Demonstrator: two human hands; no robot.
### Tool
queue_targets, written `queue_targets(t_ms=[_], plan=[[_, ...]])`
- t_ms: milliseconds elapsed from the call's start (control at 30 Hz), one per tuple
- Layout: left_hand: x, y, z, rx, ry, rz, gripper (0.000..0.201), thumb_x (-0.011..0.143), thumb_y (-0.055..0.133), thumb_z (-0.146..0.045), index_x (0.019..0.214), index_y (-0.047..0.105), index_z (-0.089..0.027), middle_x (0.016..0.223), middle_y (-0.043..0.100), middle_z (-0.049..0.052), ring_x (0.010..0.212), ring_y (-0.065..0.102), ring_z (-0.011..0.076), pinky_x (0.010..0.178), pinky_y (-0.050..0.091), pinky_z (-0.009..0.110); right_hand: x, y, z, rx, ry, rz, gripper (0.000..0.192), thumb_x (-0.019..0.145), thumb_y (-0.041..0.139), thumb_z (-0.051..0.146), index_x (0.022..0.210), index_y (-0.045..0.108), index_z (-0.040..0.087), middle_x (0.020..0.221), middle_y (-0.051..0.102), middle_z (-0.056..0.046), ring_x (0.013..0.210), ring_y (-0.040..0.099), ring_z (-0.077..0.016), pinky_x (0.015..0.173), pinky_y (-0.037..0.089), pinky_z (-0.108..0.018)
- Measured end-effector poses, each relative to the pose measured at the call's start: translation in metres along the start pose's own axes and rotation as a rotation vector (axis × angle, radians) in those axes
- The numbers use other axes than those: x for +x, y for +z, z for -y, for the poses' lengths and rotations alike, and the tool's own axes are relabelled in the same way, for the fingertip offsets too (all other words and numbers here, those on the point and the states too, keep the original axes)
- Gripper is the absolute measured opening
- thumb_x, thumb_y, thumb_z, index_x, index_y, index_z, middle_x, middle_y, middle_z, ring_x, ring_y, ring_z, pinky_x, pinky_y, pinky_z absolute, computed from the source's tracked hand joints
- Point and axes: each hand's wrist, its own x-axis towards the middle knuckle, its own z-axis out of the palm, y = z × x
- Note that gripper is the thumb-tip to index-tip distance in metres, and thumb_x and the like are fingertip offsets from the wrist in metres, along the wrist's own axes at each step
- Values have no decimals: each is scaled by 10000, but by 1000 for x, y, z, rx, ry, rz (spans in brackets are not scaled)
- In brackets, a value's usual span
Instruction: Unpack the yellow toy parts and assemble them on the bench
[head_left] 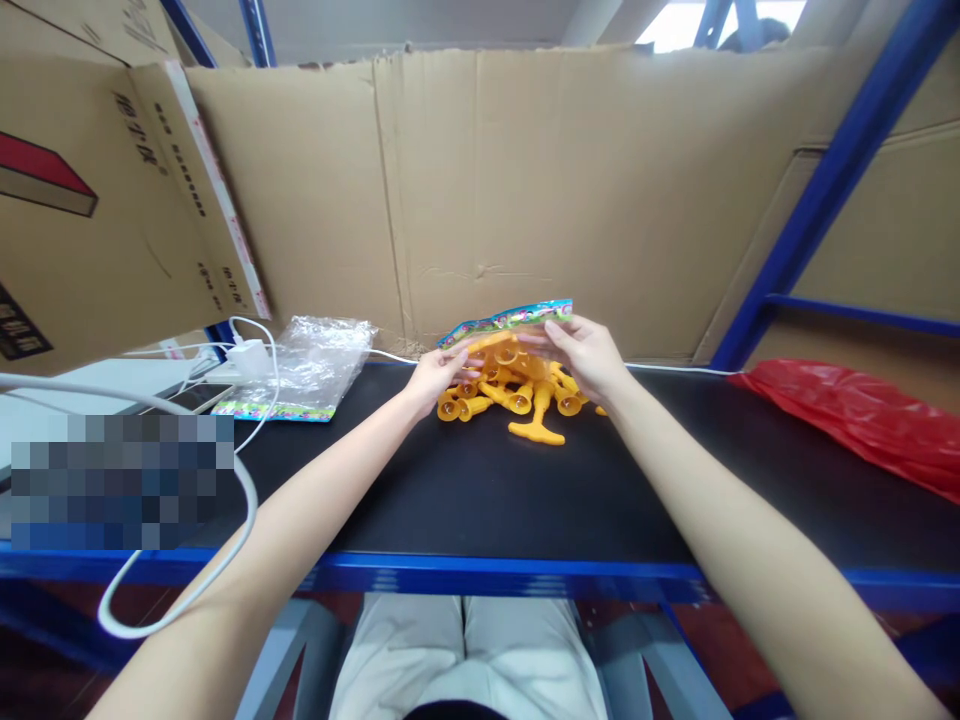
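A clear plastic bag with a colourful printed strip is stretched between my two hands, above a heap of yellow plastic parts. My left hand is closed on the bag's left side. On the opposite side, my right hand grips the bag near its printed end, thumb on top. A yellow piece shows at the bag between the hands; whether it lies inside or behind the film I cannot tell. One T-shaped yellow part lies at the front of the heap, its crossbar toward me.
Another clear bag lies flat at the left, beside a white charger and looping white cables. Red plastic rests at the right. Cardboard walls the back of the black tabletop; a blue post slants at right.
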Motion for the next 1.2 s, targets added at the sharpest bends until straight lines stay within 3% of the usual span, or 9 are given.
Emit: queue_targets(t_ms=[167,300,433,567,800,1033,1200], plan=[[16,16,-19,8,68,-99,335,818,612,-310,1086,644,-112,905,721,101,862,669,180,738,510,268,12,-3,2,-152,-100,-56,396,636,720,507,885,643,209,969,696,-59,973,634,-219,881,481,-415],[27,24,-34,7,86,-92,292,819,612,-276,1066,654,-126,969,712,97,902,661,180,755,500,267,21,-2,4,-303,-211,-99,345,693,680,471,894,652,192,973,696,-59,967,626,-218,908,455,-431],[32,23,-43,48,33,-28,184,818,605,-234,923,680,-103,832,723,103,774,666,161,649,479,236,22,2,12,-408,-283,-91,264,724,664,411,857,669,183,933,699,-61,926,632,-223,918,446,-434],[32,16,-46,53,22,-83,162,835,570,-214,764,661,-99,727,709,96,624,630,127,579,439,227,19,8,26,-334,-250,-44,248,715,680,401,865,676,203,928,687,-58,934,636,-235,843,505,-408],[33,6,-54,29,97,-107,156,777,651,-270,767,647,-115,670,693,60,525,581,88,516,391,195,28,11,40,-250,-227,-84,340,697,691,449,893,656,174,923,659,-71,875,663,-235,632,577,-309],[41,1,-76,44,246,-164,210,767,648,-343,855,619,-155,763,703,51,604,609,97,507,389,174,49,26,63,-255,-374,-80,290,720,683,405,887,667,168,943,660,-52,986,626,-239,774,551,-338],[36,-3,-95,6,361,-222,203,765,616,-299,928,612,-178,900,699,54,811,649,148,680,480,241,53,39,73,-260,-449,-54,240,737,676,368,906,679,198,1012,659,-24,1098,563,-243,873,487,-378]])
